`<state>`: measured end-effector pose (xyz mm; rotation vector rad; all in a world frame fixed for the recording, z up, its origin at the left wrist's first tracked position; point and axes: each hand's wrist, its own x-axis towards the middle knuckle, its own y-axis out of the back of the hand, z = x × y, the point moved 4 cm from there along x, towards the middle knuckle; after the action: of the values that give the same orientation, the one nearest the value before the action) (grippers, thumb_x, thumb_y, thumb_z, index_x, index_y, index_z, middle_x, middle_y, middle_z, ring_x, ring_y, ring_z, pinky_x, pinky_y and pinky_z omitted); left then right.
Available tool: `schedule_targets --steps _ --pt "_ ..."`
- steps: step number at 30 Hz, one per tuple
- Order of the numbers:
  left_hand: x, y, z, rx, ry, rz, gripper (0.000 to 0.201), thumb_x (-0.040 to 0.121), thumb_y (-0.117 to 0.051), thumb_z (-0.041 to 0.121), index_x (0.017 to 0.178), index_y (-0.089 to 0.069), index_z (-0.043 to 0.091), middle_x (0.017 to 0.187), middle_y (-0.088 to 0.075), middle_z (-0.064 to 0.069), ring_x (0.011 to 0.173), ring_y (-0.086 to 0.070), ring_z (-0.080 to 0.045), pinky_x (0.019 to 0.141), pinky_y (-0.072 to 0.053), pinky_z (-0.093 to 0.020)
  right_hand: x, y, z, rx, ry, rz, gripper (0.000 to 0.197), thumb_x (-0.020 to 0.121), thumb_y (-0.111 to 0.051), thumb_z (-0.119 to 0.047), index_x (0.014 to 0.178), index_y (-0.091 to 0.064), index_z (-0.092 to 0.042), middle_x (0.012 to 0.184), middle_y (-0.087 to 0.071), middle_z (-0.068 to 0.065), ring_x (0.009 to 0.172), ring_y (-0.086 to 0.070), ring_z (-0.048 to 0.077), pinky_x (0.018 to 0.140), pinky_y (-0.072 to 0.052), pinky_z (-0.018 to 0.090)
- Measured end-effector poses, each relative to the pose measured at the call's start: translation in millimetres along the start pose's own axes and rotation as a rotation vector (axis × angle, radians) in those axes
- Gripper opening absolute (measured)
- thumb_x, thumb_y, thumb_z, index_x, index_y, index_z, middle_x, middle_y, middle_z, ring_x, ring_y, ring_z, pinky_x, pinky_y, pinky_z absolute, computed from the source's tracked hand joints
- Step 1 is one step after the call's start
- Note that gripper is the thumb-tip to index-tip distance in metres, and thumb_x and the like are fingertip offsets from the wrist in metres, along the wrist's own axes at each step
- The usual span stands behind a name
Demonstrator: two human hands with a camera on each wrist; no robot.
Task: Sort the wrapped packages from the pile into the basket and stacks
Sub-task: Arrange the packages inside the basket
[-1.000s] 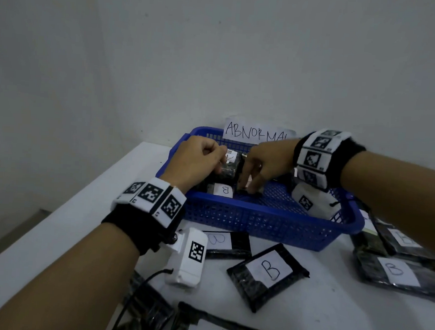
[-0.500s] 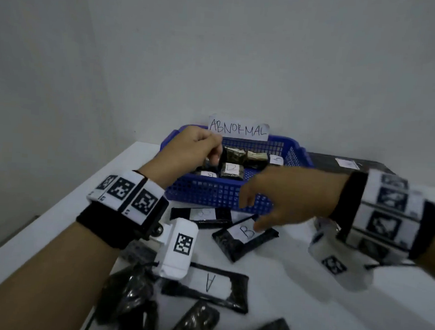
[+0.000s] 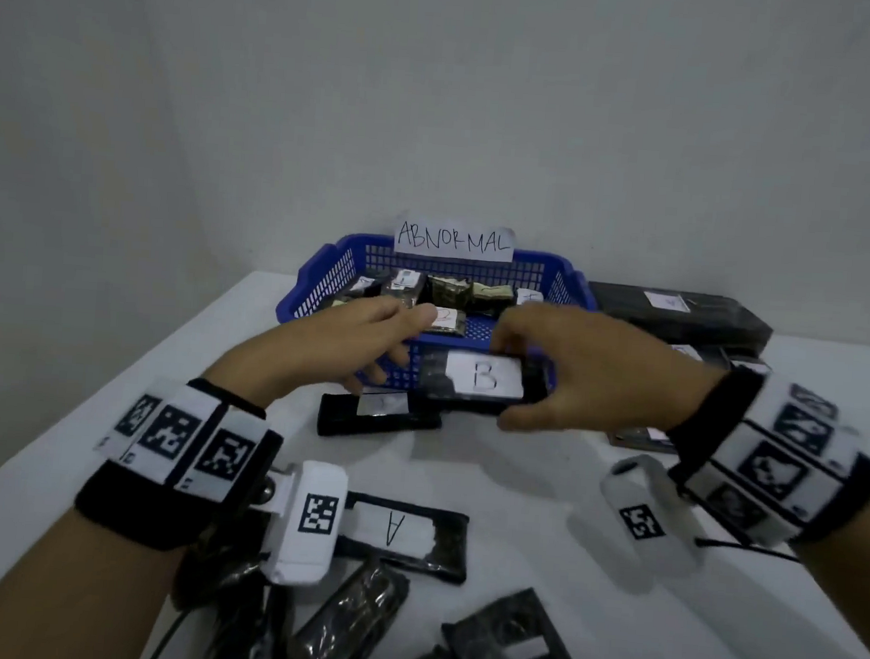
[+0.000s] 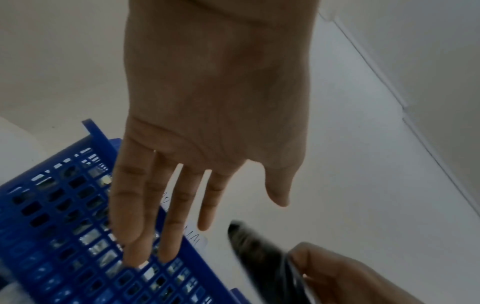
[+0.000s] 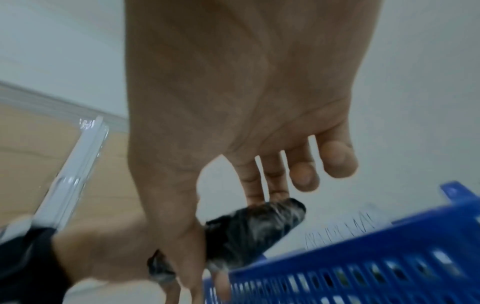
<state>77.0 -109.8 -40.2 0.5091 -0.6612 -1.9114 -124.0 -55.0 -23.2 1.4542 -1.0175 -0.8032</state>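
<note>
A black wrapped package with a white label marked B (image 3: 483,376) is held just above the table in front of the blue basket (image 3: 322,290). My right hand (image 3: 514,378) grips its right end, thumb on the near edge and fingers over the far edge. In the right wrist view the package (image 5: 254,228) sits between thumb and fingers. My left hand (image 3: 395,349) is open at the package's left end, fingers straight (image 4: 166,216), holding nothing. The basket holds several wrapped packages and carries a paper sign reading ABNORMAL (image 3: 453,239).
A stack of black packages (image 3: 681,315) stands right of the basket, more lie below it. Another package (image 3: 375,412) lies in front of the basket. A package marked A (image 3: 403,530) and several loose ones (image 3: 350,627) lie near the table's front. A wall stands behind.
My right hand left the basket, took the B package off the table and lifted it. My left hand drew out of the basket and opened beside the package.
</note>
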Motion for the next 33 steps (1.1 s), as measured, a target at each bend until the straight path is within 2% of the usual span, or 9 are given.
schedule_targets --steps 4,6,8,10,15,20,26,30,33 --pt "-3.0 4.3 18.9 -0.295 -0.157 0.029 0.023 0.099 -0.053 0.038 0.112 -0.06 0.02 0.103 -0.071 0.0 0.081 -0.074 -0.023 0.061 -0.06 -0.027 5.3 31.9 1.0 0.167 0.031 0.31 0.059 0.066 -0.078 -0.05 0.116 -0.055 -0.028 0.109 -0.052 -0.006 0.1 -0.053 0.016 0.087 -0.05 0.037" --pt "0.7 11.2 25.9 -0.47 -0.27 0.127 0.019 0.099 -0.057 0.021 0.116 -0.061 0.013 0.097 -0.073 -0.002 0.075 -0.072 -0.021 0.058 -0.058 -0.026 12.8 37.6 1.8 0.279 0.034 0.397 0.061 0.07 -0.082 -0.044 0.123 -0.055 -0.028 0.115 -0.048 -0.004 0.1 -0.054 0.013 0.088 -0.051 0.024" --pt "4.2 17.3 29.7 -0.524 -0.347 0.196 0.02 0.099 -0.056 0.011 0.118 -0.06 0.009 0.094 -0.072 -0.001 0.075 -0.071 -0.017 0.057 -0.057 -0.024 19.5 38.1 6.0 0.517 -0.006 0.493 0.055 0.081 -0.079 -0.04 0.128 -0.054 -0.029 0.122 -0.05 -0.007 0.097 -0.062 0.007 0.079 -0.054 0.015" --pt "6.5 20.4 31.9 -0.512 -0.386 0.222 0.022 0.099 -0.055 0.009 0.121 -0.058 0.006 0.096 -0.071 0.0 0.077 -0.071 -0.014 0.059 -0.057 -0.024 24.9 32.9 11.0 0.803 -0.062 0.541 0.043 0.089 -0.074 -0.033 0.128 -0.057 -0.024 0.121 -0.061 -0.006 0.088 -0.071 0.015 0.065 -0.059 0.023" --pt "11.3 19.1 33.1 -0.437 -0.432 0.291 0.021 0.094 -0.065 0.016 0.113 -0.06 0.008 0.092 -0.07 -0.002 0.067 -0.068 -0.014 0.056 -0.053 -0.023 30.7 24.4 11.4 0.973 -0.043 0.6 0.02 0.091 -0.074 -0.017 0.107 -0.065 -0.009 0.087 -0.076 0.005 0.067 -0.072 0.016 0.049 -0.053 0.029" --pt "14.4 16.8 35.4 -0.348 -0.509 0.342 0.017 0.093 -0.068 0.018 0.105 -0.057 0.019 0.094 -0.066 0.006 0.069 -0.067 -0.009 0.048 -0.051 -0.025 26.8 23.8 12.6 0.978 -0.033 0.619 0.023 0.091 -0.073 -0.018 0.11 -0.063 -0.011 0.097 -0.075 0.006 0.084 -0.076 0.023 0.063 -0.062 0.04" --pt "18.2 17.1 36.9 -0.324 -0.664 0.33 0.023 0.093 -0.066 0.003 0.105 -0.051 0.016 0.097 -0.061 0.003 0.091 -0.064 -0.009 0.074 -0.053 -0.023 27.0 16.3 8.5 1.164 -0.125 0.386 0.036 0.091 -0.061 -0.05 0.117 -0.068 -0.025 0.113 -0.074 0.003 0.078 -0.072 0.024 0.067 -0.06 0.033" --pt "17.1 13.8 35.9 -0.447 -0.668 0.283 0.011 0.093 -0.062 0.02 0.102 -0.056 0.019 0.107 -0.064 -0.018 0.096 -0.064 -0.029 0.082 -0.054 -0.039 27.1 15.7 8.0 1.247 -0.13 0.373 0.027 0.094 -0.063 -0.038 0.111 -0.072 -0.019 0.11 -0.074 0.008 0.064 -0.065 0.02 0.061 -0.058 0.031" --pt "15.6 14.0 38.1 -0.491 -0.685 0.268 0.011 0.089 -0.067 0.022 0.096 -0.059 0.02 0.112 -0.07 -0.014 0.105 -0.066 -0.028 0.091 -0.054 -0.037 29.0 13.1 10.5 1.241 -0.151 0.449 0.02 0.097 -0.06 -0.027 0.108 -0.068 -0.012 0.108 -0.072 0.014 0.062 -0.062 0.018 0.059 -0.056 0.031"
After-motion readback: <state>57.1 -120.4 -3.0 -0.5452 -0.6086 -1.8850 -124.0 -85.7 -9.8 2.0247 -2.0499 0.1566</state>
